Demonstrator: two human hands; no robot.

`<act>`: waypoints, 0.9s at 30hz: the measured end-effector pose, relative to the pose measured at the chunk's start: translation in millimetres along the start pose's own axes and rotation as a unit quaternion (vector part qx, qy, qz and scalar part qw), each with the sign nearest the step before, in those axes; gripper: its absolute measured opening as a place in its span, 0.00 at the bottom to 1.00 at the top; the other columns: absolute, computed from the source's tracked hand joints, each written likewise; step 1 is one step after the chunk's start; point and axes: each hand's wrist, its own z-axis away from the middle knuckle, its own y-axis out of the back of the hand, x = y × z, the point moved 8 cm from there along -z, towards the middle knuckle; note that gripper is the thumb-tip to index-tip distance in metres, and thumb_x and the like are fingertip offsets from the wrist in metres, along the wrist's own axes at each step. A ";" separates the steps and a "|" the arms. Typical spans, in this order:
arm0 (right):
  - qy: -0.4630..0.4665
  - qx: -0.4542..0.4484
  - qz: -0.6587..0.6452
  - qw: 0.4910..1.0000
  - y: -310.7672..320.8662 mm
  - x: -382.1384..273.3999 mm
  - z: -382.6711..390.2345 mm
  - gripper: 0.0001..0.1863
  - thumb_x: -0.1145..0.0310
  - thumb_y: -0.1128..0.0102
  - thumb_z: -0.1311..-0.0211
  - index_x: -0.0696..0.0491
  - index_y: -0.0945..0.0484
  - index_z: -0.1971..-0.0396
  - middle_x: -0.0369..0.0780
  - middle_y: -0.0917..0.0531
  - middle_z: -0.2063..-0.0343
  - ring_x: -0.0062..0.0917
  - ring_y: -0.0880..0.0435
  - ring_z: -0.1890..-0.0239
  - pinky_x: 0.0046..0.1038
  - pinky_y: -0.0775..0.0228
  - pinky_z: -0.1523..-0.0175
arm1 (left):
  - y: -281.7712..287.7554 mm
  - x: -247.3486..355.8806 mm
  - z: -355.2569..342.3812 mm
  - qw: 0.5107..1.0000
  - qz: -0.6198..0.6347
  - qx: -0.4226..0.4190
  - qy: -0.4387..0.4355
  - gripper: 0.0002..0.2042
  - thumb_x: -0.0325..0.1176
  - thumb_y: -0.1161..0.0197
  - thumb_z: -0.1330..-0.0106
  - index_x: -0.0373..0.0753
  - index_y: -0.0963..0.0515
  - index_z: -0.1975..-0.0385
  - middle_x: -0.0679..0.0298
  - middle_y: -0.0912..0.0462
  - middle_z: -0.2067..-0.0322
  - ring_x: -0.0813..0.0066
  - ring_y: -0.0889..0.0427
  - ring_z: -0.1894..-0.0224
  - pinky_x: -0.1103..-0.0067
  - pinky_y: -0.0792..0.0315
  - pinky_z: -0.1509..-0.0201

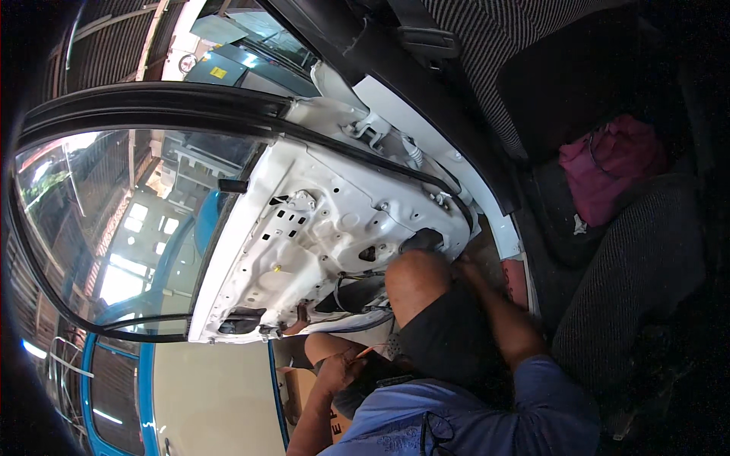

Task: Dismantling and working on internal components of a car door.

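A white car door (319,228), stripped of its inner panel, stands open before me with its bare metal and cut-outs showing. My left hand (340,372) is closed in front of my left thigh, by the lower left of the door. A thin orange stick-like piece (369,351) pokes out from its fingers; its kind is too small to tell. Beyond my raised right knee, my right hand (470,272) reaches down by the door's lower corner and the sill. The knee and blur hide its fingers, so what it touches does not show.
Striped seats (623,273) are on the right, with a dark red cloth bundle (612,163) between them. The door's window glass (129,220) extends left. A cream and blue vehicle (213,395) stands close behind the door. A cardboard box (304,384) lies beside my left forearm.
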 end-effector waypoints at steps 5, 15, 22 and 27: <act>-0.024 0.046 0.011 0.999 -36.8 -93.5 52.7 0.27 0.60 0.37 0.40 0.55 0.22 0.42 0.42 0.16 0.49 0.30 0.19 0.50 0.32 0.27 0.46 | -5.3 -6.1 1.7 1.000 -0.010 -0.016 0.007 0.14 0.35 0.39 0.33 0.39 0.20 0.50 0.54 0.14 0.63 0.51 0.18 0.68 0.67 0.27 0.63; -0.011 0.059 0.018 0.998 -14.6 -60.9 27.2 0.24 0.67 0.38 0.43 0.55 0.21 0.45 0.42 0.15 0.52 0.30 0.18 0.54 0.31 0.26 0.49 | -6.6 -4.0 -4.6 1.000 -0.010 -0.024 0.003 0.14 0.36 0.40 0.32 0.39 0.20 0.50 0.54 0.14 0.62 0.52 0.18 0.68 0.67 0.26 0.63; -0.008 0.061 0.018 0.998 -16.1 -36.9 -1.6 0.23 0.71 0.38 0.46 0.55 0.20 0.48 0.42 0.14 0.55 0.30 0.17 0.56 0.31 0.26 0.51 | -16.4 -21.8 0.9 1.000 -0.015 -0.023 0.000 0.15 0.38 0.40 0.32 0.40 0.20 0.50 0.52 0.14 0.64 0.51 0.18 0.68 0.67 0.27 0.64; 0.001 0.069 0.022 0.997 4.6 -20.8 -2.7 0.22 0.75 0.38 0.48 0.56 0.19 0.49 0.42 0.14 0.56 0.30 0.17 0.58 0.31 0.25 0.52 | -20.2 -25.5 -2.6 0.999 -0.004 -0.037 0.010 0.15 0.39 0.40 0.32 0.40 0.20 0.50 0.51 0.14 0.65 0.49 0.19 0.68 0.66 0.28 0.64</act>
